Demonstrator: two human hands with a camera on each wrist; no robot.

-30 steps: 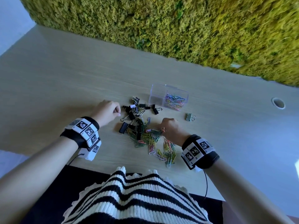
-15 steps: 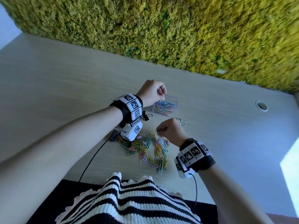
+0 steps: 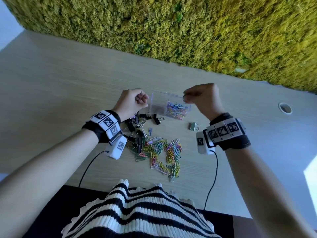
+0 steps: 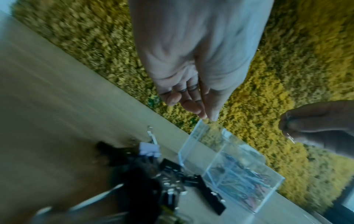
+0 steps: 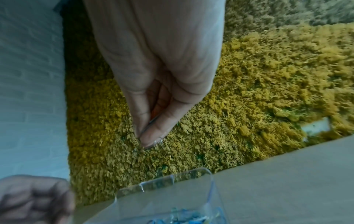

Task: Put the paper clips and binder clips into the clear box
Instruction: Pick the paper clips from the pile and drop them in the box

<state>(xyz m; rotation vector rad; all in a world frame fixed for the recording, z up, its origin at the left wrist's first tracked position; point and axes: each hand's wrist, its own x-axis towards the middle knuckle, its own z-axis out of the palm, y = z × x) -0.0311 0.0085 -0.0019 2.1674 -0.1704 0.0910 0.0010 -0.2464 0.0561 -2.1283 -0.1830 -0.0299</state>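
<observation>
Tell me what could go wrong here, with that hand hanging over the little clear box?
The right hand pinches a thin paper clip at its very fingertips; released off-centre, it may bounce off the clear box onto the table. The left hand hovers right beside the light box and could nudge or tip it. One binder clip lies apart from the pile and might be overlooked.

Likely an office; pale wood desk (image 3: 68,79) with a round cable hole (image 3: 285,108); moss wall (image 3: 171,26) behind; scattered paper clips (image 3: 161,152).
</observation>
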